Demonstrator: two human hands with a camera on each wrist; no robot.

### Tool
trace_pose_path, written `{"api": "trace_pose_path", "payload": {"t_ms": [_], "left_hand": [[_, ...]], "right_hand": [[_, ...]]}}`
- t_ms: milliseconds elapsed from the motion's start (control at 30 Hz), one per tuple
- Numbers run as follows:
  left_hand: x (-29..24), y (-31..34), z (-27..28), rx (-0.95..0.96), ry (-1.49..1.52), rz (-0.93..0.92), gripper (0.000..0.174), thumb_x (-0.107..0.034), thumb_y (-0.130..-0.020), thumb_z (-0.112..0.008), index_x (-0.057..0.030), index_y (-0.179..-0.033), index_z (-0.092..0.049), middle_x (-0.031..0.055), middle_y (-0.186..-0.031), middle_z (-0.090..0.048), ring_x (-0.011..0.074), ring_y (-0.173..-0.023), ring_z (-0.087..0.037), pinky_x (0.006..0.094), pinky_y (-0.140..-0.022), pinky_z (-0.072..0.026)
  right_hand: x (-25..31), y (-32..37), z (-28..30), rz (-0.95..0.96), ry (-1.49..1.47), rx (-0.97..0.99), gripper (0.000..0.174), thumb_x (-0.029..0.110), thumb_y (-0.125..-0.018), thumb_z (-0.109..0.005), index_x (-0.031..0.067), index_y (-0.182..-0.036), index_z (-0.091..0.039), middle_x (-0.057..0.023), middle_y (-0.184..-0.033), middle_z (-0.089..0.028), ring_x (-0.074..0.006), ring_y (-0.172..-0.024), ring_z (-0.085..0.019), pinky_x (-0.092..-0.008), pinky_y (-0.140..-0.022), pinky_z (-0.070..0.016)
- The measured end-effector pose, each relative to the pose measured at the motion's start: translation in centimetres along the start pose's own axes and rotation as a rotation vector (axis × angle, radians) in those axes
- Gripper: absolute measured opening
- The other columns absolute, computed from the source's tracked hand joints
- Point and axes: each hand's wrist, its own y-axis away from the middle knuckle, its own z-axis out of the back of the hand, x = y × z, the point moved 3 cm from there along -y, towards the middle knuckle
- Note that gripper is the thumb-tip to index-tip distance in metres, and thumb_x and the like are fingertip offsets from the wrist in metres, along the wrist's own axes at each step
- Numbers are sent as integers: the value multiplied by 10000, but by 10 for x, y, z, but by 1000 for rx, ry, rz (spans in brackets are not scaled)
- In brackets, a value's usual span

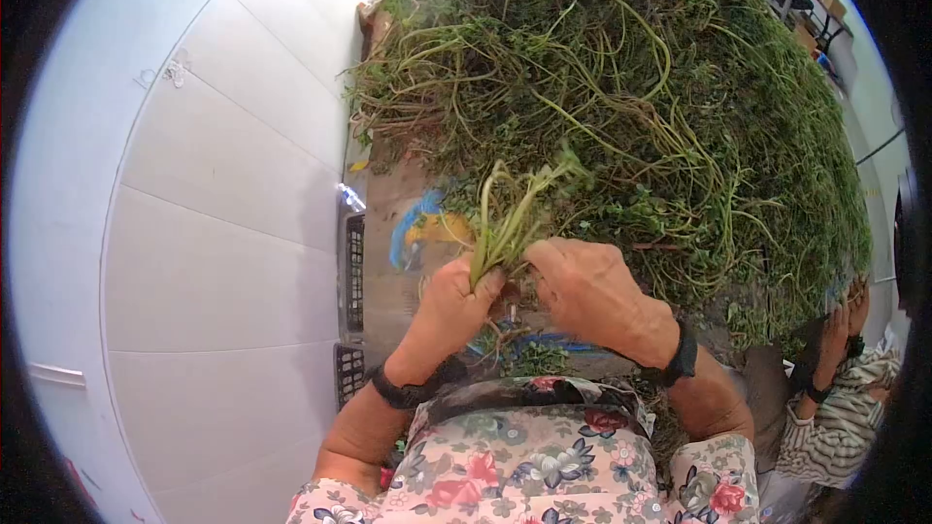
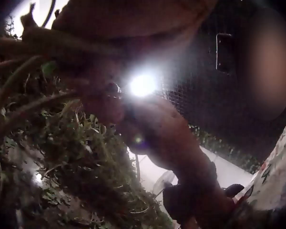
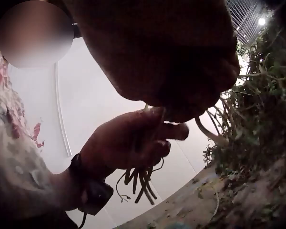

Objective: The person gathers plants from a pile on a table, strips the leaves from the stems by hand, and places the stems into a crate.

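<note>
A small bunch of leafy green stems (image 1: pixel 507 228) stands upright in my left hand (image 1: pixel 449 309), whose fingers and thumb wrap round its lower part. The cut stem ends (image 3: pixel 142 183) hang below that hand in the right wrist view. My right hand (image 1: pixel 610 303) is at the bunch's right side, fingers curled, thumb and forefinger pinching at the stems. In the left wrist view the right hand (image 2: pixel 164 131) is partly washed out by a bright light. A large heap of the same tangled greens (image 1: pixel 602 87) lies just beyond both hands.
Blue and orange plastic (image 1: pixel 427 226) lies on the brown surface left of the heap. Black crates (image 1: pixel 353 272) stand along the white wall (image 1: pixel 214 262). Loose leaves (image 1: pixel 539 359) lie close to my body. Another person's striped sleeve (image 1: pixel 835 427) and hands are at the right.
</note>
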Motion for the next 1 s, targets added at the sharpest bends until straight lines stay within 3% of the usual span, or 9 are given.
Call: {"api": "trace_pose_path", "payload": {"t_ms": [300, 400, 433, 500, 533, 600, 633, 833, 1000], "left_hand": [[10, 0, -3, 132, -125, -114, 299, -265, -890, -516, -7, -740, -499, -2, -594, -444, 101, -548, -414, 264, -493, -365], [-8, -4, -11, 128, 121, -43, 285, -280, -906, -500, -20, -788, -506, -20, -596, -436, 79, -551, -403, 239, -489, -349], [-17, -2, -10, 99, 169, 16, 269, -276, -910, -496, -30, -803, -501, -29, -594, -422, 71, -546, -387, 232, -480, -332], [-32, 4, -7, 42, 263, 125, 236, -269, -918, -488, -48, -832, -491, -46, -590, -395, 57, -537, -355, 218, -464, -297], [-30, 3, -3, 64, 359, 152, 226, -267, -919, -485, -56, -840, -484, -52, -588, -379, 54, -532, -339, 216, -460, -279], [-20, 5, 7, 110, 553, 225, 204, -265, -921, -480, -72, -854, -472, -63, -584, -345, 47, -523, -307, 212, -453, -245], [-20, 6, 8, 110, 564, 207, 204, -266, -923, -473, -77, -845, -468, -64, -581, -333, 48, -517, -296, 215, -455, -239], [-22, 1, 12, 225, 692, 91, 211, -277, -932, -437, -76, -886, -485, -63, -574, -318, 59, -494, -281, 226, -492, -268], [-24, 7, 11, 270, 809, 121, 231, -275, -926, -440, -53, -954, -498, -57, -553, -309, 63, -491, -288, 241, -504, -294]], "right_hand": [[-9, 8, -5, 6, 94, 38, 149, 47, -677, -552, 26, -805, -480, -123, -756, -549, -306, -740, -573, -381, -614, -474], [-26, 6, -13, -175, -105, -76, 125, 40, -694, -526, 30, -809, -479, -129, -742, -535, -310, -683, -551, -381, -562, -460], [-43, 3, 2, -19, 55, -263, 112, 50, -717, -522, 29, -819, -482, -111, -737, -532, -279, -655, -546, -358, -523, -446], [-82, 19, 21, -755, -1443, -514, 110, 121, -815, -512, 32, -878, -499, -37, -738, -517, -168, -634, -526, -265, -476, -414], [-93, 28, 34, -737, -1601, -577, 144, 194, -870, -486, 57, -911, -507, 1, -751, -513, -105, -687, -525, -208, -491, -396], [-91, 40, 50, -717, -1281, -657, 159, 209, -903, -442, 69, -927, -513, -4, -692, -501, -88, -638, -520, -210, -461, -384], [-81, 42, 50, -864, -1517, -765, 160, 201, -904, -445, 61, -933, -517, -2, -665, -495, -85, -596, -514, -211, -444, -374], [-42, 32, 29, -639, -1241, -190, 150, 159, -879, -495, 33, -947, -542, -25, -644, -533, -80, -482, -470, -201, -422, -329], [-27, 4, 26, -436, -587, -242, 295, 138, -771, -608, 7, -1033, -572, -135, -885, -622, -230, -848, -606, -316, -743, -467]]}}
